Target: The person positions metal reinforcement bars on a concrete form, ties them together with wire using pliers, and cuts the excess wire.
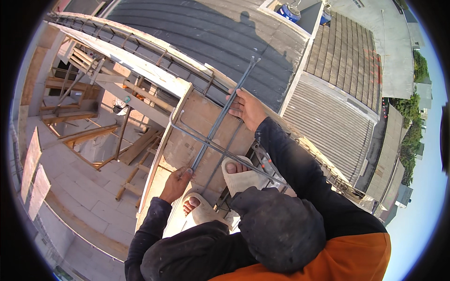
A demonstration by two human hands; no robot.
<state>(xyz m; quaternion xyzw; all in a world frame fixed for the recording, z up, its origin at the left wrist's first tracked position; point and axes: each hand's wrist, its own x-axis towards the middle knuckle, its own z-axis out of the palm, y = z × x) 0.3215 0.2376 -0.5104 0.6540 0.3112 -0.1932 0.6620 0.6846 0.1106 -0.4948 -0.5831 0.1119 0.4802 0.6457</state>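
Observation:
Thin grey steel bars lie lengthwise between my hands in a narrow bundle, slanting up to the right. My left hand pinches their near end. Farther along, my right hand is closed round the same bars, with the thumb on top and the fingers partly hidden. Bars with hooked ends cross the bundle at an angle, close to my left hand. Below them is a wooden formwork board. My feet, in pale sandals, are on and beside it.
A wooden form with a rebar cage runs to the far left. Left of the board, a drop opens onto a lower level with timber frames. Dark roofing lies ahead; corrugated roofing is at right. A blue drum stands far off.

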